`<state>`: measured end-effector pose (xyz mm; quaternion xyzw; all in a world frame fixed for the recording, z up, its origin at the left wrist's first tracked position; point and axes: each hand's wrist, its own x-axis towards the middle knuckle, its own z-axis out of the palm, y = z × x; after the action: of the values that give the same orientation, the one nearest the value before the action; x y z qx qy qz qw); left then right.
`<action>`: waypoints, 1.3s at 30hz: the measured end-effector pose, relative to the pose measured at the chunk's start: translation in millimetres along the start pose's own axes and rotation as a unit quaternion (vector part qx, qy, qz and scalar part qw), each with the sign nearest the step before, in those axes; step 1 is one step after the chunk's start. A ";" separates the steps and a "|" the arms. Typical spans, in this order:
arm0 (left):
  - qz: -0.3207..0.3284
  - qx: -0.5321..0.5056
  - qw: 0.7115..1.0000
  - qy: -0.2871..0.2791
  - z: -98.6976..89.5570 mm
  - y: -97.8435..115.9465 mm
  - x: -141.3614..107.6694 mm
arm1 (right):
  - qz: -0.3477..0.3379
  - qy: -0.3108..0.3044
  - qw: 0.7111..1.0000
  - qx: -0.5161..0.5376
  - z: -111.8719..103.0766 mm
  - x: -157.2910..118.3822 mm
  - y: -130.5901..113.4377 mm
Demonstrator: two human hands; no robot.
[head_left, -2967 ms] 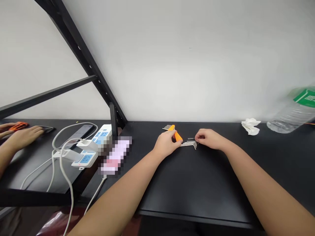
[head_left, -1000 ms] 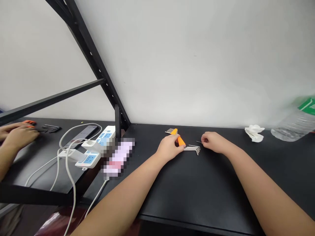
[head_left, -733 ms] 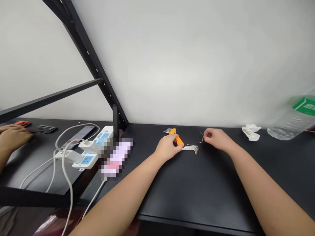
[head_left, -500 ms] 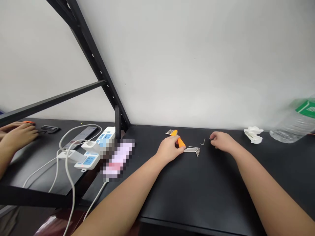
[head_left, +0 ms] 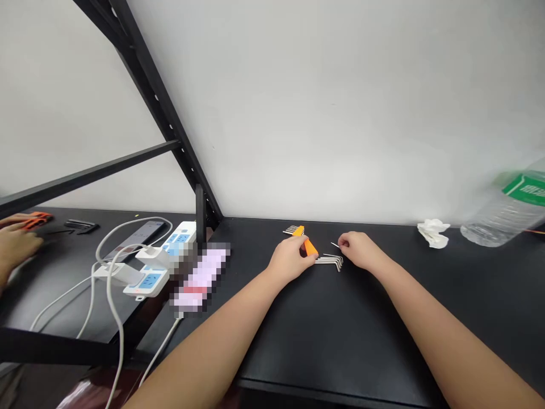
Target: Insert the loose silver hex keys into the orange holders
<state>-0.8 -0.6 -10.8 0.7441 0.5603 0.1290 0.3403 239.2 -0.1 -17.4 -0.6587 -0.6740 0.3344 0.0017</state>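
My left hand (head_left: 289, 257) is closed around an orange hex key holder (head_left: 307, 243) on the black table. Short silver keys stick out at its far end, and several longer L-shaped hex keys (head_left: 334, 260) reach out from its near end, bends to the right. Just right of the holder, my right hand (head_left: 356, 249) pinches a small thin hex key (head_left: 335, 245) that points left, apart from the holder. The pinched end is hidden by my fingers.
To the left are a white power strip (head_left: 147, 279) with chargers and cables, and a blurred-out phone (head_left: 203, 278). A black metal frame (head_left: 170, 122) rises there. Another person's hand (head_left: 17, 247) is at far left. Crumpled tissue (head_left: 434, 233) and a plastic bottle (head_left: 496, 218) lie right.
My right hand has moved left toward the holder and now shows a small hex key in its fingers. The small key seen lying on the table is no longer visible there.
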 end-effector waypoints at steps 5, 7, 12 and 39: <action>-0.002 -0.003 1.000 -0.005 -1.1 1.2 0.2 | -0.087 -0.037 0.995 0.024 -2.5 -9.6 -3.9; 0.000 -0.005 1.000 -0.004 -1.0 1.1 0.1 | -0.107 -0.055 0.992 0.037 -3.5 -13.6 -4.7; 0.007 -0.010 1.000 0.007 0.0 -0.4 0.4 | -0.122 -0.086 0.988 0.031 -4.8 -20.7 -10.9; -0.040 -0.517 0.855 0.030 3.7 -9.2 12.1 | -0.131 0.064 0.966 0.216 -20.5 -27.4 -17.3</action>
<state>-1.4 10.5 -21.8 0.4338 0.4521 0.4089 0.6635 236.6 -13.6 18.3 -0.5686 -0.6650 0.4258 0.2306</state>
